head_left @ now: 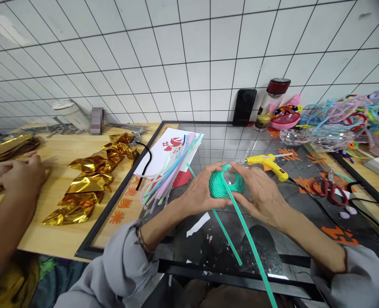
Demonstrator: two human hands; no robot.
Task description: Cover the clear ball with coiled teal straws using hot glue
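My left hand (197,193) and my right hand (264,194) are closed round a clear ball wound with green chenille stem (217,185). Thumbs and fingers press on its two sides, above the glass panel. A bare, transparent patch shows near its top. One green strand (247,231) crosses the ball and hangs down toward me. Behind it, a second green chenille stem (227,236) slants below the hands; whether it joins the ball is hidden. Right of my hands lies a yellow hot glue gun (268,163). Left of them are loose pastel chenille stems (173,171) on white paper (155,149).
Red-handled scissors (332,190) and the glue gun's black cord lie at right. At the wall stand a phone (244,107) and a glass bottle (268,105); a heap of coloured stems (343,115) sits beyond. Leftward are crumpled gold foil (87,184) and another person's hands (19,175).
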